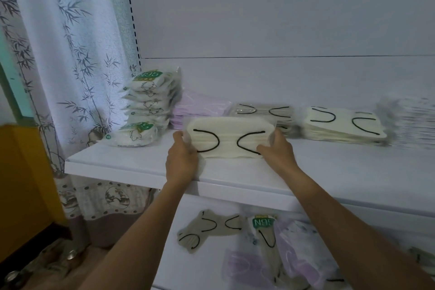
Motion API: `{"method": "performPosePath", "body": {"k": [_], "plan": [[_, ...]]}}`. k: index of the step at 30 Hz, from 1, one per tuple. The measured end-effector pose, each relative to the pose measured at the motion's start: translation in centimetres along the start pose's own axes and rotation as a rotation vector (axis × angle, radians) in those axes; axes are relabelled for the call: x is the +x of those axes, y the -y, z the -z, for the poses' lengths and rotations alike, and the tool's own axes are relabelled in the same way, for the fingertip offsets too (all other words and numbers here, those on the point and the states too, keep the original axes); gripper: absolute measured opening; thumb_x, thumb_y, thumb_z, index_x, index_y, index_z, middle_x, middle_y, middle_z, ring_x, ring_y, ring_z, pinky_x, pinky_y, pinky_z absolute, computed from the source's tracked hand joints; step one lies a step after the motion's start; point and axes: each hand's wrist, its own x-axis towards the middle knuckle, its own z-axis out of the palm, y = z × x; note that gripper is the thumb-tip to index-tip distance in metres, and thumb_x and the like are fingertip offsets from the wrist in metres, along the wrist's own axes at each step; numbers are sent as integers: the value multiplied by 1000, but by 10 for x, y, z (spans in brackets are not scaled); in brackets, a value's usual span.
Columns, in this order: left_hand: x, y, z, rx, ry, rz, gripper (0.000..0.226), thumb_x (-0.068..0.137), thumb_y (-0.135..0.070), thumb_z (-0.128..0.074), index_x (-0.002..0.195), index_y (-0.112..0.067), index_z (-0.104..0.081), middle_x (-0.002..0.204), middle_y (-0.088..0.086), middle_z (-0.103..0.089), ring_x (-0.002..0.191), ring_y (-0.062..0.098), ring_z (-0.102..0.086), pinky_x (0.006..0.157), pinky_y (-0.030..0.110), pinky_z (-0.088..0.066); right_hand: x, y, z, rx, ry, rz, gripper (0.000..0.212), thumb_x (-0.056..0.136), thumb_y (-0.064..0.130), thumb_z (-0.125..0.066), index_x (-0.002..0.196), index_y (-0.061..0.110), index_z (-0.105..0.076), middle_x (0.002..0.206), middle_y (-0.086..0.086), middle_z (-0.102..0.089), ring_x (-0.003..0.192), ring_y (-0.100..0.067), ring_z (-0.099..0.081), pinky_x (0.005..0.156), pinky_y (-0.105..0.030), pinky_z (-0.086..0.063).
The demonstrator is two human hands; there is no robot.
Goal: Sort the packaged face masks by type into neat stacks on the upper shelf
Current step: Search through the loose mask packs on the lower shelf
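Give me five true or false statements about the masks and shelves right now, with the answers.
1. Both the left hand and the right hand hold one cream pack. True.
2. The N95 stack sits at the right end of the upper shelf. False: it is at the left end, by the curtain.
3. The lilac stack lies just right of the N95 stack. True.
4. The lower shelf holds neat stacks. False: mixed packs lie loose there.
5. The cream pack's loops are white. False: they are black.
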Motion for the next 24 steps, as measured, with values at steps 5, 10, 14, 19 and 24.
{"method": "performPosePath", "body": {"k": [5, 10, 14, 19, 24], "plan": [[-6, -3, 0, -165, -43, -37, 62, 85, -2, -58, 136, -19, -27, 83, 2, -55, 78, 23, -55, 70, 33, -43, -5, 4, 6, 131, -195, 20, 71, 88, 9, -57, 147, 25, -22, 113, -3, -50, 87, -15, -51, 71, -21, -38], [-4, -2, -4, -45, -89, -288, 15, 89, -5, -57, 101, -10, -65, 105, 14, -58, 88, 21, -53, 74, 17, -32, -5, 2, 6, -125, -249, 254, 51, 92, 8, -49, 140, 25, -42, 136, -5, -47, 119, -23, -49, 102, -36, -37], [3, -7, -11, 52, 7, -428, 22, 86, -4, -62, 107, -7, -66, 116, 15, -55, 99, 29, -56, 83, 27, -43, 2, -6, 30, -141, -108, 306, 55, 92, 25, -58, 142, 14, -39, 130, -6, -40, 121, -18, -42, 91, -11, -26], [16, -56, -45, 59, 89, -545, 36, 76, 0, -72, 111, -3, -66, 123, 22, -52, 97, 32, -59, 81, 25, -45, 24, -16, 98, -426, -20, 309, 99, 72, 49, -75, 149, 16, -22, 142, -1, -27, 133, -15, -28, 109, -21, -22], [13, -126, -124, -18, 69, -557, 39, 71, -5, -77, 106, 5, -65, 136, 23, -41, 118, 33, -48, 94, 13, -28, 60, -35, 175, -973, -186, 299, 105, 68, 65, -67, 147, 13, -20, 143, -8, -27, 135, -25, -21, 115, -47, -12]]}}
